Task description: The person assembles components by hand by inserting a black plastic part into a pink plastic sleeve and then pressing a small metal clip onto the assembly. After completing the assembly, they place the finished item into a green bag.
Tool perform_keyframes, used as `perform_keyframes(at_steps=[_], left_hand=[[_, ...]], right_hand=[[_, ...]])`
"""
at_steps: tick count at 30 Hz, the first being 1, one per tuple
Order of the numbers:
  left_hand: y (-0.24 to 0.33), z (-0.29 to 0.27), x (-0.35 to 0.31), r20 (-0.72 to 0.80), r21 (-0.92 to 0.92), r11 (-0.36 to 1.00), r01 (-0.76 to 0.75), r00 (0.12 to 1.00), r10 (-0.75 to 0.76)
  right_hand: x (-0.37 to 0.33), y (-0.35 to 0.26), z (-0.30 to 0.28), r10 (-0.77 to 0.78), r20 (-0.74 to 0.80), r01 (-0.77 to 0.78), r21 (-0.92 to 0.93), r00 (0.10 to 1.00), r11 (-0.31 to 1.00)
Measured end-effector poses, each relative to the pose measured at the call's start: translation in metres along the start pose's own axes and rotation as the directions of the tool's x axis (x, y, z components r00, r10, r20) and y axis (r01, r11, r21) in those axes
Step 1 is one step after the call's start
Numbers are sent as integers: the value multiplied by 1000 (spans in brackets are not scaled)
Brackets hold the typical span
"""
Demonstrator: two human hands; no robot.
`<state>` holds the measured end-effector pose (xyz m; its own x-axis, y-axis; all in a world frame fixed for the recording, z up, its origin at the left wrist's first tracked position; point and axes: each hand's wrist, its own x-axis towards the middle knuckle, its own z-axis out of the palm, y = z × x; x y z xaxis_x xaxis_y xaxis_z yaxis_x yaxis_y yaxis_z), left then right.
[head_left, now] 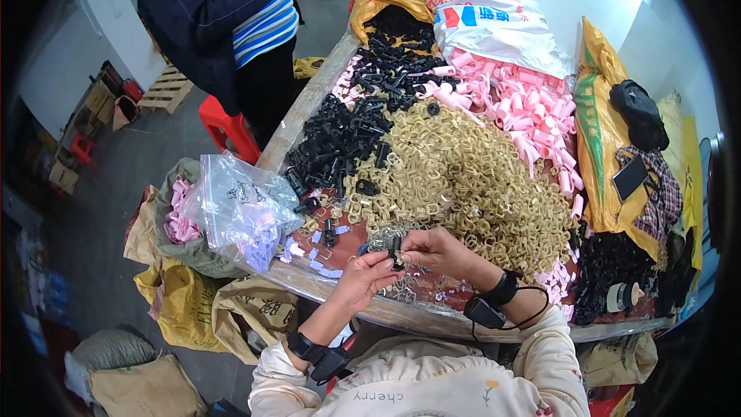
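Over the table's near edge, my left hand (363, 279) is closed, its fingertips pinching a small black plastic part (396, 252) upright. My right hand (438, 253) comes in from the other side, thumb and fingers pressed together against the part; anything small between those fingertips is hidden. Just beyond my hands lie small silvery metal pieces (378, 238). A large heap of gold-coloured metal loops (455, 170) spreads behind them. Another black part (329, 233) stands on the red tabletop left of my hands, near several lilac plastic pieces (330, 271).
Black parts (340, 135) and pink plastic pieces (532, 112) are heaped farther back. A clear bag (243, 212) of lilac pieces leans on the left edge. Yellow sacks (602, 131) line the right side. A person (224, 23) stands beyond the left edge, near a red stool (224, 127).
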<state>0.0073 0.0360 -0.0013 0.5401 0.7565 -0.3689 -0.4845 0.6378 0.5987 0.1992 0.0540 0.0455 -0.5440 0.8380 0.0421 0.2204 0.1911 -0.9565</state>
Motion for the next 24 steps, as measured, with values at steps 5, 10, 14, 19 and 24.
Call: perform_keyframes(at_steps=[5,10,14,19,24], left_hand=[[-8,4,1,57,-53,998,31,998,-28],[-14,3,2,29,-74,996,47,999,-45],[-14,-2,2,9,-94,994,48,999,-48],[-12,-10,-5,12,-155,987,47,999,-46],[-7,-22,-12,1,-204,978,44,999,-44]], right_hand=[[-10,10,-1,37,-29,-33,111,999,993],[-14,-1,3,68,-36,-67,32,997,997],[-9,6,11,30,-23,-30,-18,999,999],[4,5,18,199,98,-221,346,975,912],[19,5,26,228,146,-266,354,963,897]])
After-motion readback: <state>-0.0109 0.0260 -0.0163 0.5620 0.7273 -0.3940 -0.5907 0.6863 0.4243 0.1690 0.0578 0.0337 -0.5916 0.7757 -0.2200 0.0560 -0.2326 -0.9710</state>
